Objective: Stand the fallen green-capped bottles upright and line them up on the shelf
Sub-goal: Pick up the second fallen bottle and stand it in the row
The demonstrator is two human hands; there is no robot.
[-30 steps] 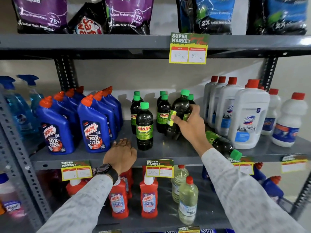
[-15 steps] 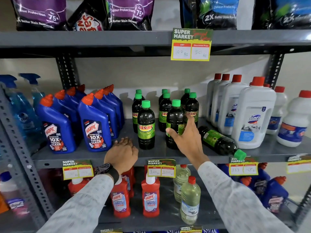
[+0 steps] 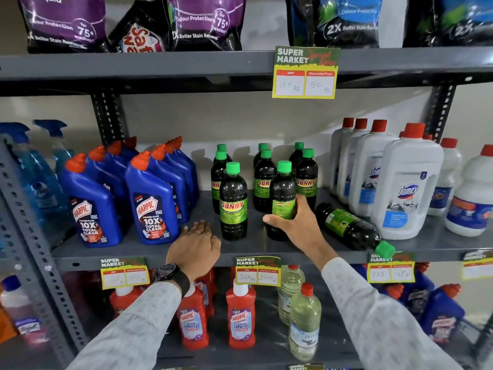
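Note:
Several dark green-capped Sunny bottles stand upright in rows on the grey middle shelf (image 3: 149,252). My right hand (image 3: 296,225) is wrapped around the lower body of the front bottle of the middle row (image 3: 283,198), which stands upright with its label turned away. To its left stands another front bottle (image 3: 233,202), label facing me. One green-capped bottle (image 3: 352,229) lies on its side to the right, cap pointing toward the shelf's front edge. My left hand (image 3: 196,245) rests flat on the shelf, palm down, left of the bottles and holding nothing.
Blue Harpic bottles (image 3: 150,204) crowd the shelf's left part, and white red-capped Domex jugs (image 3: 405,182) stand close behind the fallen bottle on the right. Blue spray bottles (image 3: 32,177) are at far left. Detergent pouches fill the shelf above; red cleaner bottles (image 3: 240,319) sit below.
My right hand brought the bottle from a tilt to upright and set it down at the front of the middle row. The left hand stayed on the shelf.

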